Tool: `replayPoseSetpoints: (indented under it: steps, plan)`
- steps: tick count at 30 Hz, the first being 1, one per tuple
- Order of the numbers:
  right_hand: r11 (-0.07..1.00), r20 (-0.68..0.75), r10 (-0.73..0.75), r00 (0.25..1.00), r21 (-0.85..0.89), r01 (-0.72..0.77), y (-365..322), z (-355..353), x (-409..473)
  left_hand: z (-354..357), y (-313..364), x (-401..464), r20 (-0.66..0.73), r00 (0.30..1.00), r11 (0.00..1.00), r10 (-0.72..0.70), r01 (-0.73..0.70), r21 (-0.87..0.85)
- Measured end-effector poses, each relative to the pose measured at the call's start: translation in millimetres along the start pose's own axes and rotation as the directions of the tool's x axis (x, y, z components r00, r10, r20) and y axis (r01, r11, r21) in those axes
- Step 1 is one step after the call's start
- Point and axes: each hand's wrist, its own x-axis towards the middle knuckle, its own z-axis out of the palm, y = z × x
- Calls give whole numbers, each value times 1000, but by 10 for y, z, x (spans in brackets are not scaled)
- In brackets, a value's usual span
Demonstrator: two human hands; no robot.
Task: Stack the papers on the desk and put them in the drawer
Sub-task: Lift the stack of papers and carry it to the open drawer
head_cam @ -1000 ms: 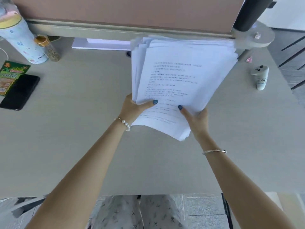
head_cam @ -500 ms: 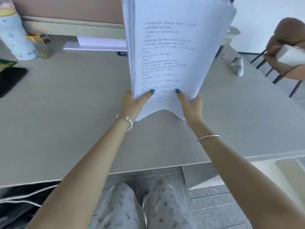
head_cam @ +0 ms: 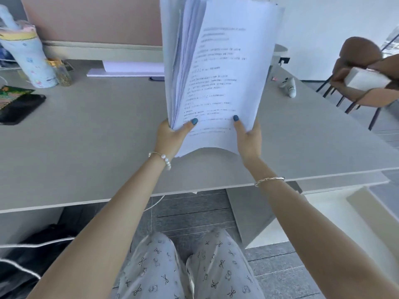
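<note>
A thick stack of printed white papers [head_cam: 224, 67] stands nearly upright above the grey desk [head_cam: 97, 137], lifted off its surface. My left hand [head_cam: 172, 137] grips the stack's lower left corner, thumb on the front sheet. The lower right corner is held by my right hand [head_cam: 248, 139] in the same way. The sheets fan apart along the left edge. Under the desk at the right sits a pale cabinet [head_cam: 323, 212]; whether it has a drawer I cannot tell.
At the desk's left stand a patterned tumbler [head_cam: 30, 61], a small jar [head_cam: 62, 74], a black phone [head_cam: 19, 108] and a green packet [head_cam: 13, 93]. A white controller [head_cam: 289, 87] lies far right. A brown chair [head_cam: 362, 72] stands beyond. Cables hang lower left.
Both hands have raised the stack from lying tilted on the desk to nearly upright. The view has swung right and pulled back, showing the desk's front edge and the chair.
</note>
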Motion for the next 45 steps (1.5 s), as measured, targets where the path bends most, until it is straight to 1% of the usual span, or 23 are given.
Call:
replayPoseSetpoints:
  steps: [3,4,8,10,12,14,17,21,23,26,29,31,33,35,36,37,38,40,41,43,45]
  plan:
    - [996,74,20,997,-90,-13,108,-75,-79,-14,-127,-45,53,993,994,-103,100,48]
    - [993,86,30,996,-119,-19,124,-88,-88,-23,-158,-48,65,991,992,-117,113,60]
    - [990,52,-40,998,-133,46,51,-135,-19,-3,-174,-50,81,993,996,-88,85,40]
    - [990,80,-23,997,-135,34,101,-137,-44,22,-200,-73,87,991,993,-98,92,69]
    - [993,84,18,996,-118,-8,132,-154,-69,54,-189,-92,93,993,992,-77,68,105]
    - [992,96,2,995,-123,10,49,-248,-56,107,-144,-98,103,994,994,-48,37,106]
    - [992,122,-44,991,-116,58,-151,-556,-7,253,-43,-150,119,992,996,-28,17,93]
    - [986,108,-74,991,-143,90,-310,-1139,-42,612,107,-297,232,973,1000,1,0,-6]
    - [987,105,-54,993,-147,69,-390,-1472,-94,830,174,-383,294,956,999,10,-1,-33]
    - [992,141,5,990,-125,13,-487,-2017,-175,1154,254,-549,406,914,998,2,22,-56]
    - [998,141,61,988,3,-62,-554,-2515,-298,1481,303,-796,527,850,996,-8,52,-69]
    - [997,101,58,993,36,-62,-547,-2814,-428,1691,291,-982,613,790,993,-23,87,-74]
    - [998,63,57,996,22,-58,-500,-3129,-587,1885,267,-1150,693,717,985,-71,161,-66]
    - [995,38,101,994,4,-101,-445,-3435,-742,2073,247,-1272,760,641,980,-104,195,-30]
    - [992,24,125,992,-14,-125,-433,-3569,-816,2167,245,-1318,782,614,979,-111,205,-22]
    - [989,0,142,990,-40,-142,-419,-3695,-881,2267,229,-1344,785,607,973,-124,229,-23]
    - [986,-23,152,988,-59,-153,-397,-3813,-943,2371,210,-1358,773,615,959,-155,282,-33]
    - [984,-41,163,986,-69,-166,-328,-4029,-1050,2587,154,-1342,717,651,915,-251,401,-44]
    - [982,-34,170,985,-72,-172,-280,-4129,-1094,2691,127,-1332,688,664,905,-293,425,-25]
    - [975,-31,208,978,-70,-209,-169,-4304,-1166,2896,65,-1334,656,673,902,-341,432,26]
    - [959,-55,274,960,-67,-277,-86,-4453,-1221,3102,4,-1365,628,687,914,-365,393,101]
